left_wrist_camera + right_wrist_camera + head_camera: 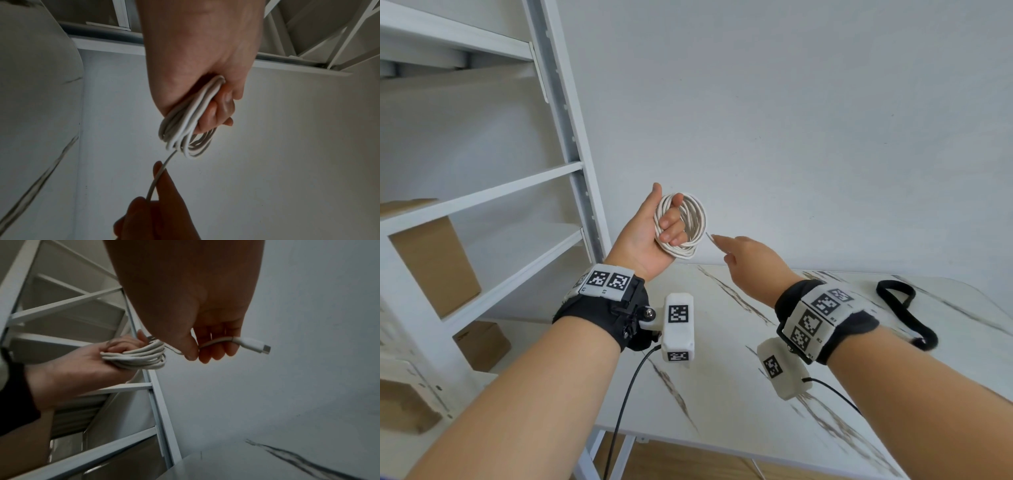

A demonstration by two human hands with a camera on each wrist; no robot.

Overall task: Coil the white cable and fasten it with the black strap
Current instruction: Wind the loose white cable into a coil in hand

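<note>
Coiled cable in my grip above the table (739,377)

My left hand (650,236) clasps the white cable (688,222) coil; my right hand (750,263) pinches its plug end (252,344). Black strap (904,308) lies far right.

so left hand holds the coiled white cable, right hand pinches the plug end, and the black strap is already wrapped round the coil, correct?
Not the strap. In the head view the black strap lies loose on the table, apart from the coil. The rest holds: left hand grips the coiled white cable, right hand pinches the plug end.
</note>
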